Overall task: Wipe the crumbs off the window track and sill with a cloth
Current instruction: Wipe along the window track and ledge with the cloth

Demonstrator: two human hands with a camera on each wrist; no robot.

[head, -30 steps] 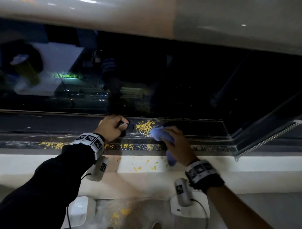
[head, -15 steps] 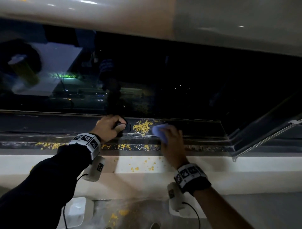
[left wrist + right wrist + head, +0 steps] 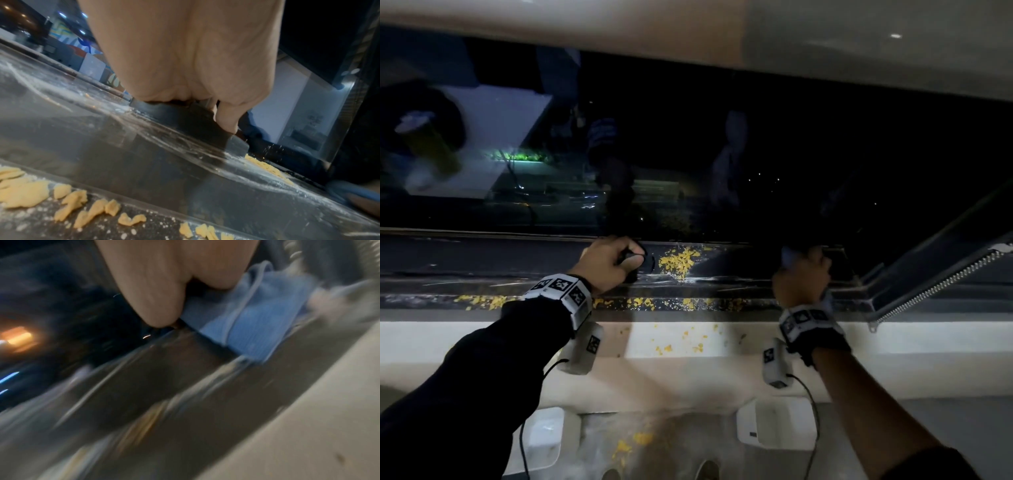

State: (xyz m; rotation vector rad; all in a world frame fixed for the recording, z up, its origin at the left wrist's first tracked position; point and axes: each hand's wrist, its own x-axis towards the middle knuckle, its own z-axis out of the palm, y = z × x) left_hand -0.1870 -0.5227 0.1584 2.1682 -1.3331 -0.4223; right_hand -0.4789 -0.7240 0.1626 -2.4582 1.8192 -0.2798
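Observation:
Yellow crumbs (image 3: 678, 262) lie piled on the dark window track (image 3: 482, 260), with more along its front rail (image 3: 640, 303) and on the white sill (image 3: 928, 339). My left hand (image 3: 613, 263) grips a small black object (image 3: 635, 262) just left of the pile. In the left wrist view that hand (image 3: 185, 56) holds the black object (image 3: 185, 120) down on the dusty track, crumbs (image 3: 26, 193) in front. My right hand (image 3: 803, 277) holds a blue cloth (image 3: 787, 255) at the track's right end. The blurred right wrist view shows its fingers (image 3: 164, 280) pinching the cloth (image 3: 257, 321).
The dark glass pane (image 3: 688, 154) rises behind the track. An open sash with a brush seal (image 3: 945, 284) angles in at the right, close to my right hand. Below the sill the floor holds spilled crumbs (image 3: 633, 442) and two white boxes (image 3: 774, 425).
My right hand has swept the blue cloth to the right along the track, from beside the crumb pile to the right end. My left hand has stayed on the black object.

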